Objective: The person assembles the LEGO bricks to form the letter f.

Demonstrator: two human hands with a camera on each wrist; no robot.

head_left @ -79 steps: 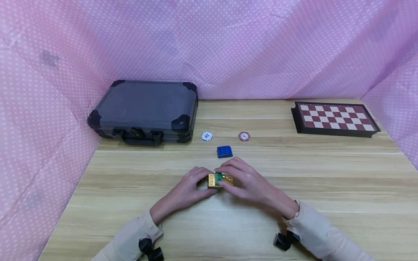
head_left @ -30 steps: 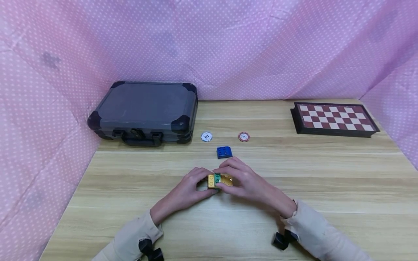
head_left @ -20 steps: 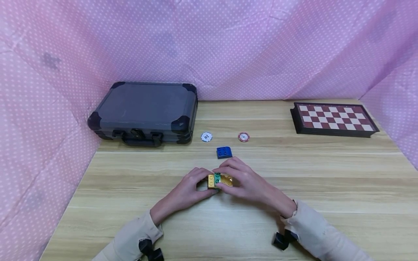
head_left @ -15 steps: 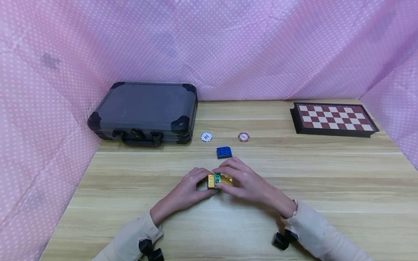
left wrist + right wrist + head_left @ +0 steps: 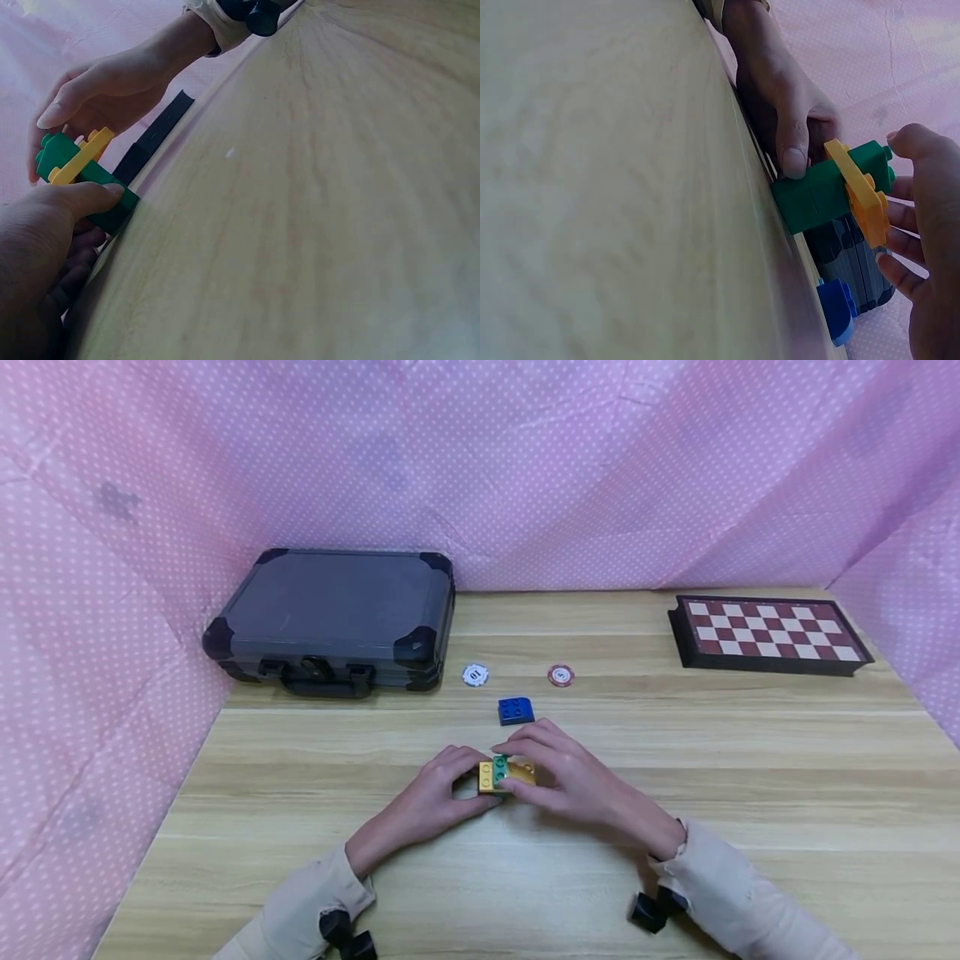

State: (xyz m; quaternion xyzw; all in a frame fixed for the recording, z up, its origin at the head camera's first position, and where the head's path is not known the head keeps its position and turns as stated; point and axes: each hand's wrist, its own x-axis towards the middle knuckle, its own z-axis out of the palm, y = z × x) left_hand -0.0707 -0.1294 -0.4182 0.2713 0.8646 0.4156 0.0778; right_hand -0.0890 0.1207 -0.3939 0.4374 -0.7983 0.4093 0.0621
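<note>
Your left hand [image 5: 435, 793] and right hand [image 5: 570, 772] both grip the brick stack [image 5: 504, 773] at mid-table [image 5: 750, 827], fingers curled round it. The wrist views show a green brick [image 5: 821, 196] with a thin yellow plate [image 5: 861, 196] on it, your left thumb pressed to the green side. A blue brick [image 5: 515, 710] lies just beyond, untouched. Two chips [image 5: 475, 675], a case [image 5: 337, 614] and a chessboard [image 5: 768, 631] sit well behind.
</note>
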